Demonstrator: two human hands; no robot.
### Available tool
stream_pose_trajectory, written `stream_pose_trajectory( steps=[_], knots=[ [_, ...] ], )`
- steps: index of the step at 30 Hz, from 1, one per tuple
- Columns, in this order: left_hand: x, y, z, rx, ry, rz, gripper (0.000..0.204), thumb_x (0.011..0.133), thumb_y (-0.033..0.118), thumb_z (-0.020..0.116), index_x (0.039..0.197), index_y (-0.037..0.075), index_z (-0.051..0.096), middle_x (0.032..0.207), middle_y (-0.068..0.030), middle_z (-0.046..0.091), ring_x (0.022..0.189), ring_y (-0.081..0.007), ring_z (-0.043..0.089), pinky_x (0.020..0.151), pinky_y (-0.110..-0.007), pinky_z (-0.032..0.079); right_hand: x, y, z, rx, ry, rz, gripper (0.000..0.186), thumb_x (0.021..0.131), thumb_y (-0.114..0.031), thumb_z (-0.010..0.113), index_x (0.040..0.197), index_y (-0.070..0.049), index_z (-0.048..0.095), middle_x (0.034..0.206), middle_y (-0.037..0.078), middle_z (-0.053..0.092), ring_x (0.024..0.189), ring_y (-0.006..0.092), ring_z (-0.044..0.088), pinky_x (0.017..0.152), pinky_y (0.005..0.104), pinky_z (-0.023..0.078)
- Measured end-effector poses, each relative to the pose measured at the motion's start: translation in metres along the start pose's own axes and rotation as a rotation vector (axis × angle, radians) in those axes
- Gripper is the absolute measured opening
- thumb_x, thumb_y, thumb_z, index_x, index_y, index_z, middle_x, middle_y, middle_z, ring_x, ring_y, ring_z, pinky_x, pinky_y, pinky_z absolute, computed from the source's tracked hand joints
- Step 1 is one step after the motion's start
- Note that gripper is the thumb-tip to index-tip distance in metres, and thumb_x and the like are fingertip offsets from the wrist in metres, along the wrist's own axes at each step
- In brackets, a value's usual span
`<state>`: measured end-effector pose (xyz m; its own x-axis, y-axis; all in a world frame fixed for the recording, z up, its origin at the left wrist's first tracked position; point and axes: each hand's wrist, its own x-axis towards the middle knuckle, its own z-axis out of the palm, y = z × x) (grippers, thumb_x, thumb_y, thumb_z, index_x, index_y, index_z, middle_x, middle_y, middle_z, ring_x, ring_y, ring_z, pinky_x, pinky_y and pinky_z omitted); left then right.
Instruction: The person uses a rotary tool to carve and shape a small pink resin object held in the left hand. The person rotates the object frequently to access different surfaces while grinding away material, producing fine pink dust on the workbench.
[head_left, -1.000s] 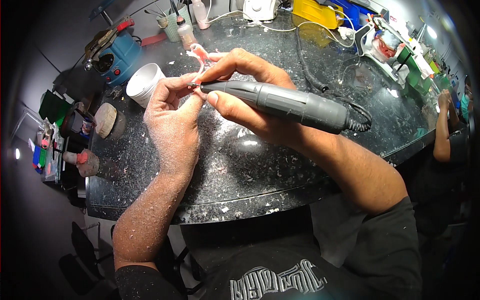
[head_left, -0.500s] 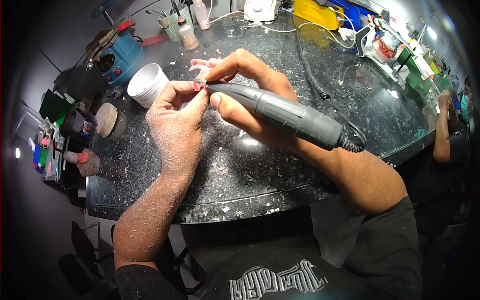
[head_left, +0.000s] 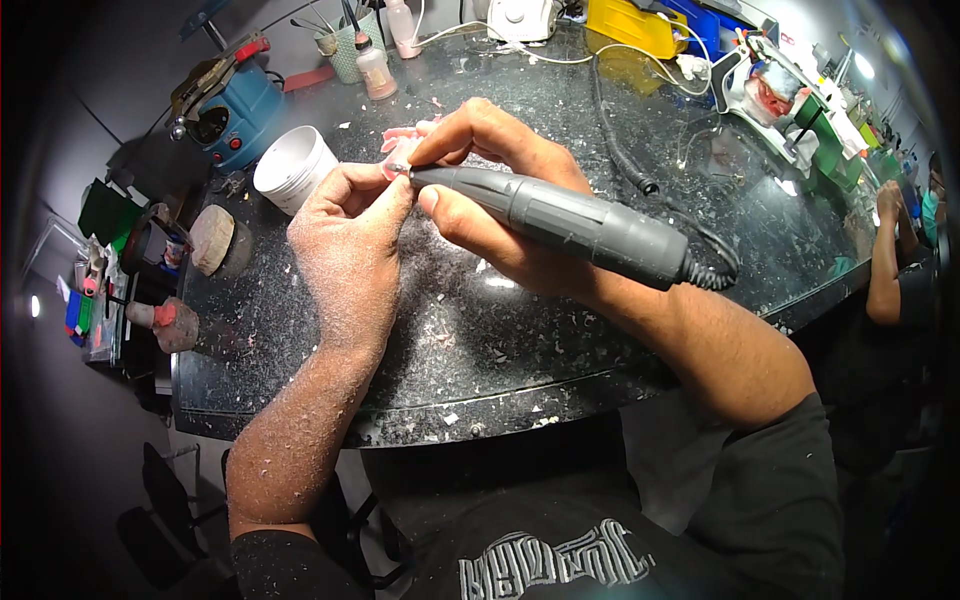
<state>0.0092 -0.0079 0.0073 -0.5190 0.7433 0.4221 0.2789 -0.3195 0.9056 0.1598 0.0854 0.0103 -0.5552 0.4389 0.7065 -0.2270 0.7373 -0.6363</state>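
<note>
**A:** Start with what was closest to me. What did you make of the hands?

**B:** I had my right hand (head_left: 490,190) wrapped around the grey rotary handpiece (head_left: 580,220), thumb underneath and fingers over the top, with its coiled cable (head_left: 715,270) trailing off to the right. My left hand (head_left: 345,225) was curled tight, fingertips pinching a small pink piece (head_left: 392,168) right at the tool's tip. Most of that piece was hidden by my fingers, so I couldn't tell its full shape.

**A:** Where was it relative to the bench?

**B:** Held up above the dark speckled countertop (head_left: 560,350), not resting on it. Both forearms were dusted with pale grit, and flakes lay scattered on the stone beneath.

**A:** How would you judge doing that grinding well?

**B:** In my view, I needed to keep the two hands braced against each other, as they were, so the tip couldn't skate. Light passes, I'd say, and turning the piece rather than the tool.

**A:** And further back?

**B:** Just beyond my left hand stood a white tub (head_left: 292,168), with more pink fragments (head_left: 405,135) near it. Farther left sat a blue machine (head_left: 230,105), a cup of tools (head_left: 350,45) behind it. Far right, another person's arm (head_left: 885,250) rested at the counter edge.
</note>
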Motion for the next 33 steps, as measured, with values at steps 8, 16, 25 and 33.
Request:
stream_pose_trajectory(
  steps=[8,16,25,33],
  knots=[
    [-0.0008,0.0006,0.0008,0.004,-0.010,0.000,0.005,0.095,-0.001,0.073,0.099,-0.001,0.071,0.095,-0.0047,0.074,0.088,-0.0076,0.067,0.081,-0.023,0.053,-0.0005,-0.0032,-0.0016,-0.003,-0.040,0.028,0.029,0.096,-0.016,0.072,0.119,-0.002,0.064,0.123,0.017,0.069,0.124,0.0253,0.065,0.107,0.0399,0.049],
    [-0.0001,-0.0029,0.0017,-0.051,-0.023,0.055,0.008,0.094,-0.003,0.073,0.101,0.000,0.070,0.099,-0.0051,0.074,0.093,-0.0094,0.069,0.087,-0.025,0.054,0.0010,0.0012,-0.0015,-0.023,0.011,-0.059,0.027,0.096,-0.014,0.072,0.118,-0.002,0.064,0.113,0.013,0.070,0.123,0.0242,0.065,0.107,0.0390,0.049],
    [0.0015,-0.0043,0.0029,-0.100,-0.043,0.093,0.012,0.093,-0.004,0.075,0.103,0.001,0.070,0.102,-0.0051,0.074,0.097,-0.0104,0.069,0.091,-0.026,0.054,0.0021,-0.0017,-0.0058,-0.098,0.047,-0.108,0.027,0.096,-0.013,0.071,0.119,-0.002,0.063,0.106,0.009,0.070,0.102,0.0140,0.066,0.094,0.0308,0.053],
    [0.0008,-0.0038,0.0049,-0.148,-0.043,0.094,0.014,0.092,-0.003,0.076,0.104,0.002,0.070,0.103,-0.0060,0.075,0.099,-0.0114,0.069,0.093,-0.028,0.054,0.0044,0.0011,-0.0073,0.043,0.076,-0.025,0.026,0.098,-0.012,0.070,0.120,-0.001,0.062,0.108,0.009,0.068,0.100,0.0115,0.065,0.091,0.0283,0.053]
  ],
)
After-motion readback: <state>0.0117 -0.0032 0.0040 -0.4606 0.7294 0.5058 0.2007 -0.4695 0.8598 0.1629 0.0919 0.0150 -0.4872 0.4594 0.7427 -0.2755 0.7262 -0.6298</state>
